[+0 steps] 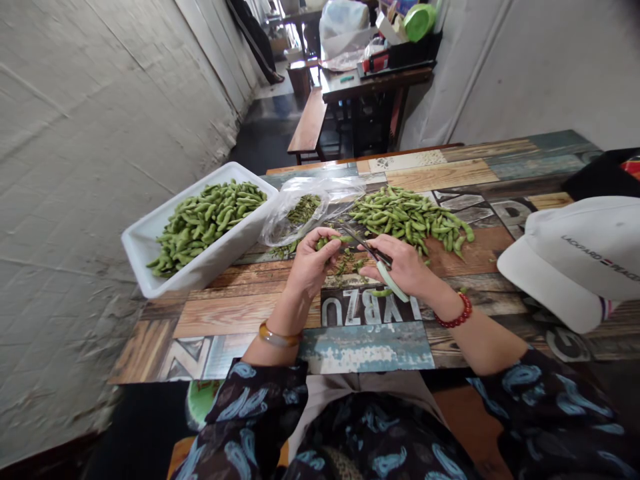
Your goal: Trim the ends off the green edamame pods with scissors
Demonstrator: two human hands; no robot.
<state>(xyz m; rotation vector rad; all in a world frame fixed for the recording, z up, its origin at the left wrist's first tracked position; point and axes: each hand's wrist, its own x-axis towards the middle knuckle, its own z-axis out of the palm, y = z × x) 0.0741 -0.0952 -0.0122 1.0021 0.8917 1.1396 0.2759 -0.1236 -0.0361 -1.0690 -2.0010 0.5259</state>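
Observation:
My left hand point(314, 261) is closed on green bean pods point(325, 242), with one pod's tip pointing toward the scissors. In my right hand point(400, 263) are scissors point(386, 275) with a pale green handle, their blades reaching left to the pod. Beyond my right hand lies a loose heap of pods point(407, 217). A clear plastic bag point(274, 223) holding small green trimmings point(303, 209) lies behind my left hand. To the left, a white tray point(200, 279) is filled with pods point(205, 223). Scraps point(347, 267) and a single pod point(383, 293) lie between my hands.
A white cap point(575, 257) sits on the right of the patterned table point(365, 350), with a dark item behind it. A wall point(65, 167) runs along the left. Farther back stand a bench point(309, 123) and another table point(345, 88) with bags and boxes.

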